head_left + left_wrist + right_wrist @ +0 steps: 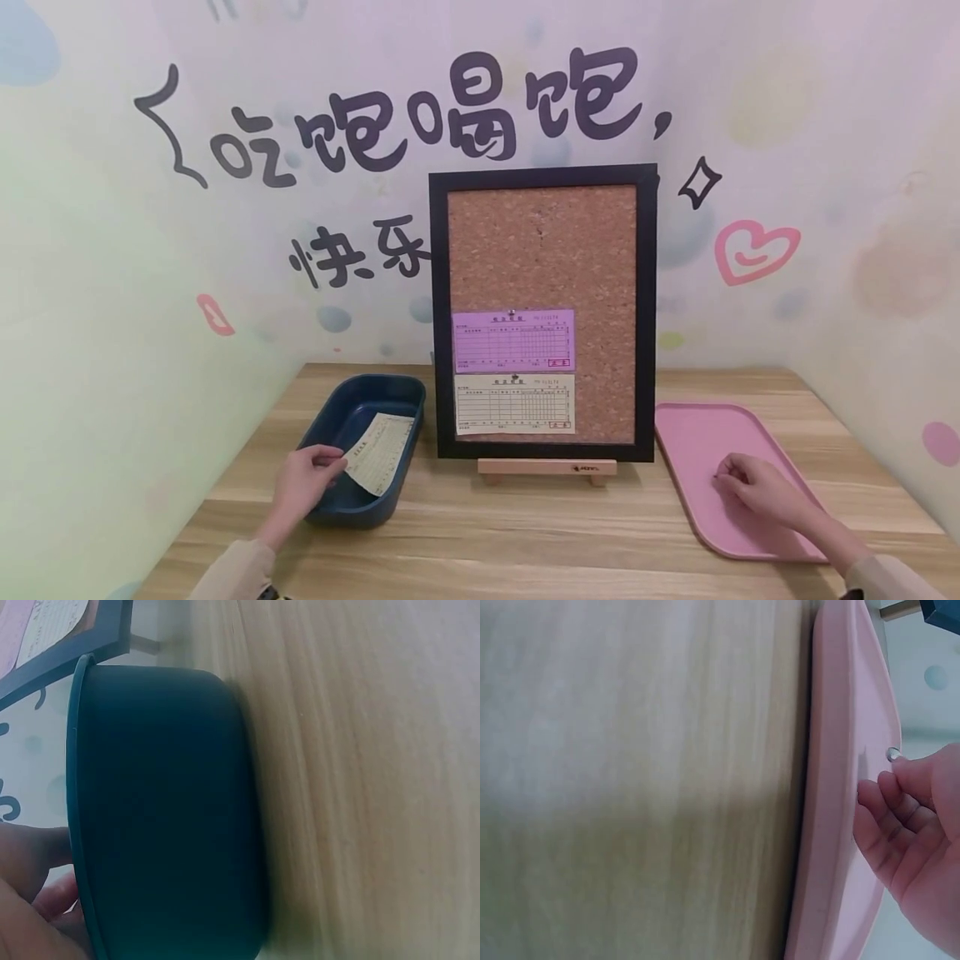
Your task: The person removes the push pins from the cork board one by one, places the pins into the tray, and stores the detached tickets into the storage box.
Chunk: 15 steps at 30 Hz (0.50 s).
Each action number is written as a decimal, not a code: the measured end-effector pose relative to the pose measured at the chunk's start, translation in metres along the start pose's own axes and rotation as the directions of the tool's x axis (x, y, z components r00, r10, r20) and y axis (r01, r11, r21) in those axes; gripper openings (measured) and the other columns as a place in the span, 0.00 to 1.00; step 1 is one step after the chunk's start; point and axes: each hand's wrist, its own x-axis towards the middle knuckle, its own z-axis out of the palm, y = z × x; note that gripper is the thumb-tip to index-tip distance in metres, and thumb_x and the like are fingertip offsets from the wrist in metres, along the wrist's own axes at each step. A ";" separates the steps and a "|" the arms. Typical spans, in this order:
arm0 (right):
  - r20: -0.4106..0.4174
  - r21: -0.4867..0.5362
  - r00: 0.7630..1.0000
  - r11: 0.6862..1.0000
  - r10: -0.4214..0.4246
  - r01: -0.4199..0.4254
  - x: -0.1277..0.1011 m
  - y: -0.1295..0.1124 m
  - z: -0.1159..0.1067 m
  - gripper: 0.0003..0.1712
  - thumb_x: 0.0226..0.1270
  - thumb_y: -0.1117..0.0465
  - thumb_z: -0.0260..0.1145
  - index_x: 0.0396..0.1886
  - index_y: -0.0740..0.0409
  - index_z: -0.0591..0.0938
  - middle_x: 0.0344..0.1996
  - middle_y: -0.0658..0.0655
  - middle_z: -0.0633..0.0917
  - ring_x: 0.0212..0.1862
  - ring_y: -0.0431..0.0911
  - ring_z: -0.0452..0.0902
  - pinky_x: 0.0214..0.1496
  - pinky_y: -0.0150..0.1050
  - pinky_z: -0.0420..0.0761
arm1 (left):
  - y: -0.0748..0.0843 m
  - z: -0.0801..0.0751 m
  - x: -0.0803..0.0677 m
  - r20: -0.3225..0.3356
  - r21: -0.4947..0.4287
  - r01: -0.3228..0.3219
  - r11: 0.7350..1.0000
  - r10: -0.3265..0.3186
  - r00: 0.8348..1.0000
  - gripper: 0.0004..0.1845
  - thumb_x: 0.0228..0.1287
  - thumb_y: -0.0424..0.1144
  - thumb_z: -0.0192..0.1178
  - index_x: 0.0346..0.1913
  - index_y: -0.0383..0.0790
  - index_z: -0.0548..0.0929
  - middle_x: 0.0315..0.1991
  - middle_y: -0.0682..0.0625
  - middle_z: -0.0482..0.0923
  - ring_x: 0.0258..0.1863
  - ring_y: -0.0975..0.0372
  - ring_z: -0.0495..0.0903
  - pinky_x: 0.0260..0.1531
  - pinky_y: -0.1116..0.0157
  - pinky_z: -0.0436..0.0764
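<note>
left hand (300,483): my fingers pinch paper slip (379,452) over blue bin (341,412) | right hand (757,490): fingers pinch pushpin (893,754) on pink tray (701,433), right of cork board (543,312)

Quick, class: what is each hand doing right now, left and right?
Left hand: pinches the yellowish slip lying in the blue tub.
Right hand: fingertips pinch a small silver pin over the pink tray.

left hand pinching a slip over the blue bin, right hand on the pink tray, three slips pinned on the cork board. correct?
Not quite: the cork board carries two slips, the purple slip above the cream slip, as the head view shows. The rest holds: the left hand pinches a loose slip over the blue bin, and the right hand is on the pink tray.
</note>
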 end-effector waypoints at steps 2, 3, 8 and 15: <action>0.051 0.043 0.999 0.999 0.007 -0.010 0.000 0.002 -0.001 0.03 0.59 0.70 0.60 0.26 0.62 0.75 0.16 0.47 0.71 0.18 0.31 0.64 0.18 0.30 0.68 | 0.000 0.000 -0.001 0.013 0.005 -0.005 1.000 0.005 1.000 0.09 0.51 0.25 0.61 0.34 0.20 0.79 0.27 0.37 0.81 0.21 0.59 0.80 0.21 0.70 0.79; 0.073 0.058 0.997 0.998 0.006 -0.011 0.000 0.003 -0.001 0.03 0.60 0.70 0.59 0.27 0.63 0.75 0.17 0.47 0.72 0.17 0.31 0.64 0.18 0.30 0.68 | -0.001 0.000 -0.001 0.023 0.011 -0.008 1.000 0.008 1.000 0.09 0.51 0.26 0.61 0.34 0.20 0.79 0.27 0.37 0.80 0.21 0.59 0.80 0.21 0.69 0.79; 0.126 0.085 0.992 0.996 0.001 -0.012 0.003 0.006 -0.002 0.03 0.61 0.68 0.59 0.28 0.63 0.76 0.17 0.46 0.73 0.17 0.31 0.65 0.17 0.30 0.69 | -0.001 0.001 -0.001 0.058 0.089 -0.011 0.996 0.006 0.998 0.09 0.50 0.28 0.63 0.32 0.23 0.80 0.25 0.41 0.81 0.21 0.61 0.79 0.21 0.70 0.77; 0.161 0.057 0.986 0.997 0.033 -0.043 0.006 0.006 -0.003 0.03 0.60 0.69 0.58 0.28 0.63 0.76 0.17 0.47 0.73 0.17 0.31 0.65 0.18 0.29 0.69 | 0.001 -0.002 -0.004 0.086 0.207 -0.093 0.974 0.076 0.993 0.08 0.46 0.30 0.67 0.28 0.27 0.81 0.23 0.43 0.81 0.23 0.57 0.80 0.24 0.64 0.78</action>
